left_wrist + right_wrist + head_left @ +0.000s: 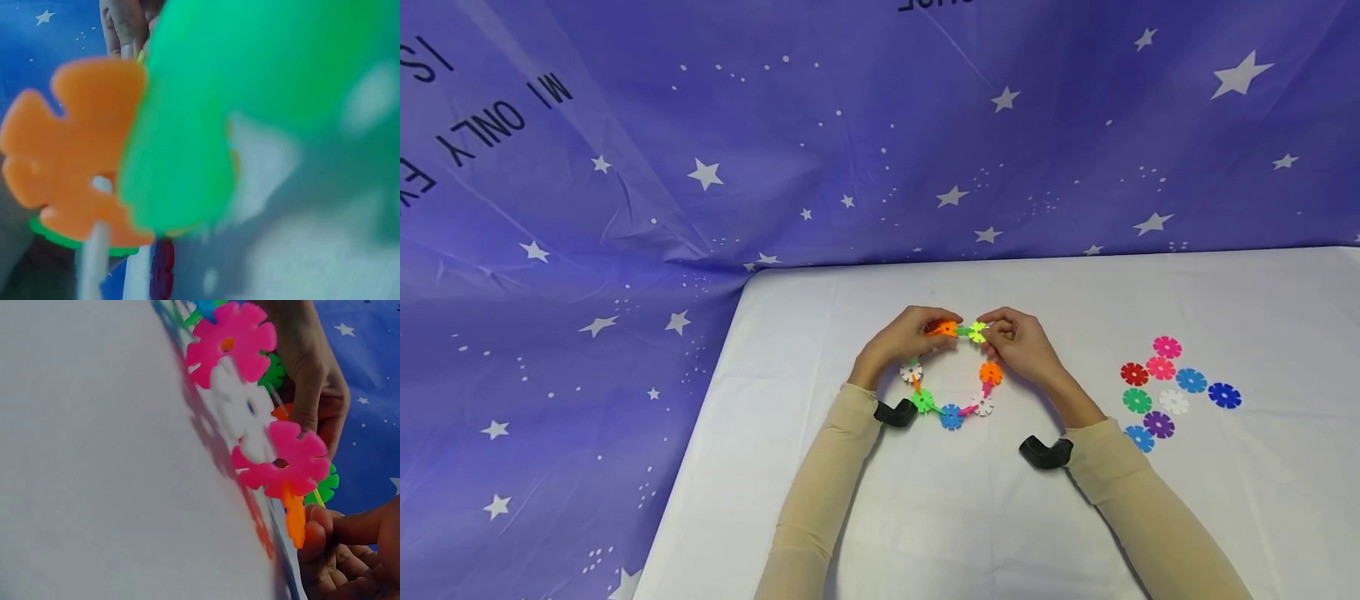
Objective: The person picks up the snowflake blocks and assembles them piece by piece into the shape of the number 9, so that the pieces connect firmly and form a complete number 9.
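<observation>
A ring of notched plastic flower discs, slotted edge to edge, is held between both hands over the white table. At its upper left, my left hand [904, 337] grips an orange disc [950, 328]. My right hand [1024, 346] pinches a yellow disc [977, 332] at the ring's upper right, with a green disc [187, 144] linking toward the orange one. Another orange disc [991, 372] sits just below the right hand. A blue disc [952, 417] lies at the ring's near side. Pink discs [299, 459] and a white disc [234, 409] show edge-linked from the right wrist.
Loose discs lie to the right on the white table [1285, 500], among them red [1134, 373], purple [1159, 425] and dark blue [1225, 396]. A purple cloth with stars [880, 125] hangs behind and at the left. Black wrist mounts [1047, 452] stick out from the sleeves.
</observation>
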The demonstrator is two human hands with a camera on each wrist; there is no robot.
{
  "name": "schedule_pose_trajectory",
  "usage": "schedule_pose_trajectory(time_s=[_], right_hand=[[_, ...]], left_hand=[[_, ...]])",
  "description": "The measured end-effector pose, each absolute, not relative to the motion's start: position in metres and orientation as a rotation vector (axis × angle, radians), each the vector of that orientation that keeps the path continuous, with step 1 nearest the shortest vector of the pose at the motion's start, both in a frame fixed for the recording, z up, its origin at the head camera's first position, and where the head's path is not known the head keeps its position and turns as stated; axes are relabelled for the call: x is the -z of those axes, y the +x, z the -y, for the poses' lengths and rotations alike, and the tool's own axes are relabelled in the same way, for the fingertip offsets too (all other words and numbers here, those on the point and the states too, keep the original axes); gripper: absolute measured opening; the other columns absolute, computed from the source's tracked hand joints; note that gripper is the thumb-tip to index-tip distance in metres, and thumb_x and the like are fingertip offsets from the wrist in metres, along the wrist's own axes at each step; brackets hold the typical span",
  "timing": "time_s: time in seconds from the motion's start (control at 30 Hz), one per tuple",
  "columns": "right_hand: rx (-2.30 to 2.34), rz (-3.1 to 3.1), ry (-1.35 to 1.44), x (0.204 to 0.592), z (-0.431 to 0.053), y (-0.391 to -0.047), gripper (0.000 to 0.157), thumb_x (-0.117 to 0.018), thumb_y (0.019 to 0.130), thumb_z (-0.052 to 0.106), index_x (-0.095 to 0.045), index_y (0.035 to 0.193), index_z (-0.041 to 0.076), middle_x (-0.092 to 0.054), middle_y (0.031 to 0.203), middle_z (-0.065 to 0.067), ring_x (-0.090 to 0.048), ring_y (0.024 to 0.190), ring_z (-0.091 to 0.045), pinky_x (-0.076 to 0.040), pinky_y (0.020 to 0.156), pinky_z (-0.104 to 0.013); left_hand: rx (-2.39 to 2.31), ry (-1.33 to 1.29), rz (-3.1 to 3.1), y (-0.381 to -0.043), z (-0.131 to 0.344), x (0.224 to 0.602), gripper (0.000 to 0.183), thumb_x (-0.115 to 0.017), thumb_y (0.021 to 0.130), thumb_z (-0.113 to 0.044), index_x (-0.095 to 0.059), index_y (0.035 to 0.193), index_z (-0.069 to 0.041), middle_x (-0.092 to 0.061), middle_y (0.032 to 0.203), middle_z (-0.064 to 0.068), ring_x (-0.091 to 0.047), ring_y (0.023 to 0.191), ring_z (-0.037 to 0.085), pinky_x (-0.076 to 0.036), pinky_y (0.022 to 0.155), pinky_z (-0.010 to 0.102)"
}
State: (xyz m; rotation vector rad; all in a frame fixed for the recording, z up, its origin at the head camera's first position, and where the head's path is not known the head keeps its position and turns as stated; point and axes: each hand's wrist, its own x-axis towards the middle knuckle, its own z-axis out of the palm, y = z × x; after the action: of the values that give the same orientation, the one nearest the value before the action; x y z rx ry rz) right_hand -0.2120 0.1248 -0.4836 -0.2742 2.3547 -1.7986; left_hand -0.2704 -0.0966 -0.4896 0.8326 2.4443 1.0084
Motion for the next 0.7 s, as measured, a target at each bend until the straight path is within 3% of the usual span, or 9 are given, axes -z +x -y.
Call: schedule_pose_trajectory(time_s=[0.3, 0.5, 0.7], right_hand=[[1.904, -2.291, -0.256, 0.505, -0.127, -0.219, 0.025, -0.054, 0.097, -0.002, -0.059, 0.119, -0.013, -0.063, 0.087, -0.035, -0.063, 0.062, -0.026, -0.054, 0.059, -0.025], [1.935, -2.290, -0.198, 0.523, -0.130, -0.226, 0.026, -0.055, 0.100, 0.007, -0.060, 0.123, -0.005, -0.065, 0.088, -0.027, -0.059, 0.061, -0.013, -0.050, 0.056, -0.020], [1.834, -2.372, -0.231, 0.523, -0.128, -0.227, 0.032, -0.053, 0.102, 0.017, -0.058, 0.128, -0.001, -0.069, 0.089, -0.024, -0.060, 0.061, -0.014, -0.047, 0.062, -0.020]], left_hand=[[-0.980, 0.815, -2.457, -0.269, 0.094, 0.493, 0.040, -0.068, 0.093, -0.019, -0.062, 0.131, -0.007, -0.065, 0.129, 0.008, -0.060, 0.116, 0.016, -0.046, 0.103, 0.030], [-0.941, 0.827, -2.497, -0.268, 0.091, 0.492, 0.039, -0.068, 0.094, -0.022, -0.063, 0.130, -0.009, -0.066, 0.127, 0.007, -0.061, 0.111, 0.015, -0.046, 0.101, 0.029], [-0.909, 0.843, -2.530, -0.270, 0.094, 0.492, 0.036, -0.068, 0.094, -0.025, -0.064, 0.127, -0.011, -0.067, 0.123, 0.004, -0.060, 0.103, 0.012, -0.047, 0.096, 0.028]])
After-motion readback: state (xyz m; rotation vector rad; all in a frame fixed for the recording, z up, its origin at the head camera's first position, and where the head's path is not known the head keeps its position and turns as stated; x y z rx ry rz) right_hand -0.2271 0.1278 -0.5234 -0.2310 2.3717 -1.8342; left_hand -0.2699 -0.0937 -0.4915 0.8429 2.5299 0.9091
